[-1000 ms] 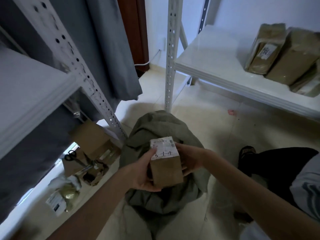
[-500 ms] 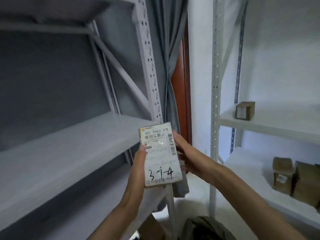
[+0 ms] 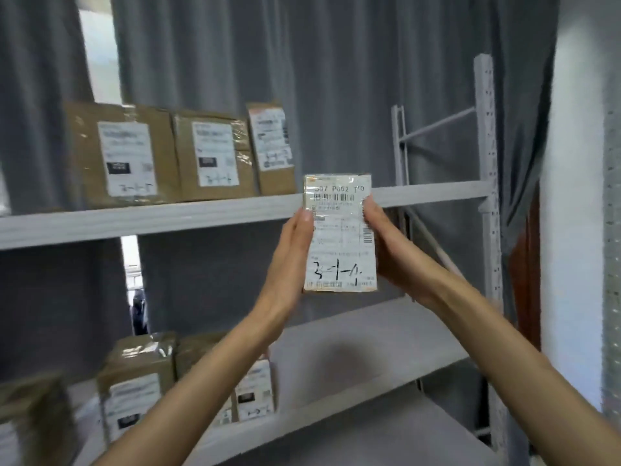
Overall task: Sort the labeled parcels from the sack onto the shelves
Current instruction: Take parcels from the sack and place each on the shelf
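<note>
I hold a small parcel (image 3: 339, 233) upright in front of me, its white label facing me with "3-1-4" handwritten near the bottom. My left hand (image 3: 289, 264) grips its left side and my right hand (image 3: 389, 250) grips its right side. The parcel's top edge is level with the front lip of the upper shelf (image 3: 168, 218). On that shelf, to the left, stand three brown labelled parcels (image 3: 208, 156). The sack is out of view.
A lower shelf (image 3: 353, 344) carries several brown parcels (image 3: 137, 388) at its left; its right half is bare. A white perforated upright (image 3: 487, 203) stands at the right. Grey curtains (image 3: 336, 79) hang behind the rack.
My view has swung up and left from the sack on the floor to the rack. Both hands raised the parcel, turning its label toward me, up to the upper shelf's edge.
</note>
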